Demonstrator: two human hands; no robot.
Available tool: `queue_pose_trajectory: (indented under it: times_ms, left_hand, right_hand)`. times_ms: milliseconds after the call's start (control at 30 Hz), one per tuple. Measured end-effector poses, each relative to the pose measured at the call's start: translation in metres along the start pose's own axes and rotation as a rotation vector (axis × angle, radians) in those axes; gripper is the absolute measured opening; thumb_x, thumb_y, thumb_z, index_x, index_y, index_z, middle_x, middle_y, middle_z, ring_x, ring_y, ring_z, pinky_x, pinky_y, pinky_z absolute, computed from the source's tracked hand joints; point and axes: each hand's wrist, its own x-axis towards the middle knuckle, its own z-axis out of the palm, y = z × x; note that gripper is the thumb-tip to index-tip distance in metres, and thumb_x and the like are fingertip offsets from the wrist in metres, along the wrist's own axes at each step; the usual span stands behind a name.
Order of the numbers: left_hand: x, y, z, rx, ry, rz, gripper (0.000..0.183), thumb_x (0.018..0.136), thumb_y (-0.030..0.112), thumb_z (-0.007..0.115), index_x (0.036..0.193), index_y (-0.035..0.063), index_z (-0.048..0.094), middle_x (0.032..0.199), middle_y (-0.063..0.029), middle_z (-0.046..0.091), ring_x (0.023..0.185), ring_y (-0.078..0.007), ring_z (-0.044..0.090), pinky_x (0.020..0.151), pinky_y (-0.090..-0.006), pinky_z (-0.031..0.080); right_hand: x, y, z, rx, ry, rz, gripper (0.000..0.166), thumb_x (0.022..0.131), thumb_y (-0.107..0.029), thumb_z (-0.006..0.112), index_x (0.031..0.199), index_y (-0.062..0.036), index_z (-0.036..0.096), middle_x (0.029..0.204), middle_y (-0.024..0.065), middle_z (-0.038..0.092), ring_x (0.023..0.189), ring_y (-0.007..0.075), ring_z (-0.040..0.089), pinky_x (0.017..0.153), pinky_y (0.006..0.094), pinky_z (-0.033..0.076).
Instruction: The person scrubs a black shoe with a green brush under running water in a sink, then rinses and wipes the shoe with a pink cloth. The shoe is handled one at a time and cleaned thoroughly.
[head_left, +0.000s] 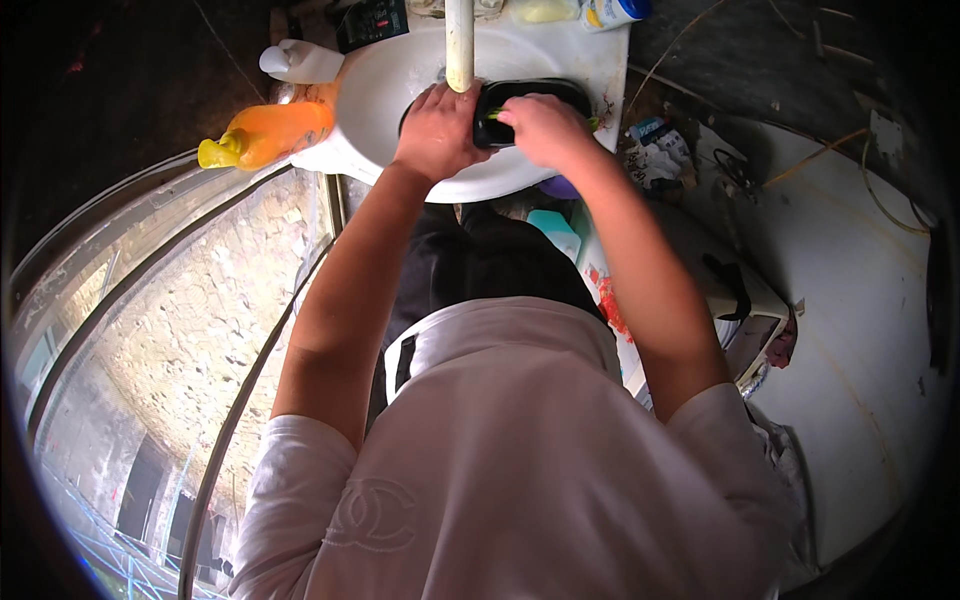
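A black object (491, 97), perhaps a shoe or slipper, lies across the white washbasin (375, 90), under a pale pipe or spout (460, 45). My left hand (444, 127) presses on its left part, fingers pointing towards the spout. My right hand (546, 129) is closed around a thin yellow-green item (493, 114), possibly a brush, over the object's dark hollow. Most of that item is hidden by my right hand; a green bit shows at the basin's right side. The underside of the black object cannot be seen.
An orange bottle with a yellow cap (274, 135) and a white bottle (307, 61) lie at the basin's left. A black packet (373, 24) and a blue-capped container (611, 13) are at the back. Below the basin is a teal container (556, 231). A window (202, 300) stands at left.
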Motion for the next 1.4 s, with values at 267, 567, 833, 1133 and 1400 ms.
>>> queue_pose_trajectory:
  times_ms: [267, 567, 833, 1133, 1400]
  left_hand:
    - [-0.007, -0.011, -0.007, 0.061, 0.074, 0.125, 0.093, 0.062, 0.038, 0.095, 0.141, 0.0073, 0.058, 0.124, -0.0171, 0.070, 0.120, -0.0381, 0.065, 0.109, -0.0467, 0.051]
    - [0.000, -0.010, -0.015, 0.090, 0.060, 0.153, 0.096, 0.064, 0.034, 0.094, 0.146, 0.0105, 0.051, 0.132, -0.0147, 0.068, 0.125, -0.0370, 0.064, 0.112, -0.0460, 0.048]
    - [0.001, -0.007, -0.012, 0.152, 0.038, 0.114, 0.095, 0.066, 0.038, 0.092, 0.147, 0.0108, 0.051, 0.136, -0.0133, 0.066, 0.124, -0.0352, 0.064, 0.111, -0.0478, 0.048]
    - [-0.001, -0.013, -0.011, 0.161, 0.130, 0.140, 0.099, 0.063, 0.036, 0.094, 0.147, 0.0072, 0.051, 0.131, -0.0156, 0.069, 0.120, -0.0351, 0.067, 0.111, -0.0471, 0.049]
    - [0.002, -0.003, -0.005, 0.134, -0.062, 0.059, 0.097, 0.067, 0.039, 0.092, 0.148, 0.0081, 0.049, 0.143, -0.0163, 0.062, 0.125, -0.0349, 0.064, 0.110, -0.0453, 0.048]
  right_hand:
    - [0.013, -0.005, 0.013, -0.035, -0.088, -0.034, 0.022, 0.102, -0.023, 0.058, 0.108, -0.0071, 0.072, 0.111, 0.0163, 0.075, 0.106, 0.0392, 0.070, 0.088, 0.0504, 0.056]
    - [0.006, -0.013, 0.015, -0.049, -0.045, 0.001, 0.021, 0.102, -0.024, 0.056, 0.110, -0.0108, 0.072, 0.109, 0.0142, 0.074, 0.108, 0.0380, 0.070, 0.088, 0.0514, 0.057]
    - [0.001, -0.006, 0.019, -0.002, -0.020, 0.040, 0.019, 0.102, -0.022, 0.058, 0.112, -0.0122, 0.071, 0.114, 0.0129, 0.074, 0.113, 0.0362, 0.069, 0.091, 0.0519, 0.056]
    - [0.009, -0.001, 0.013, 0.028, -0.010, 0.039, 0.020, 0.103, -0.026, 0.060, 0.107, -0.0098, 0.071, 0.114, 0.0139, 0.075, 0.108, 0.0371, 0.071, 0.089, 0.0495, 0.057]
    - [0.006, 0.009, 0.017, 0.040, -0.077, 0.001, 0.022, 0.104, -0.025, 0.058, 0.110, -0.0098, 0.073, 0.108, 0.0154, 0.075, 0.107, 0.0374, 0.071, 0.089, 0.0507, 0.055]
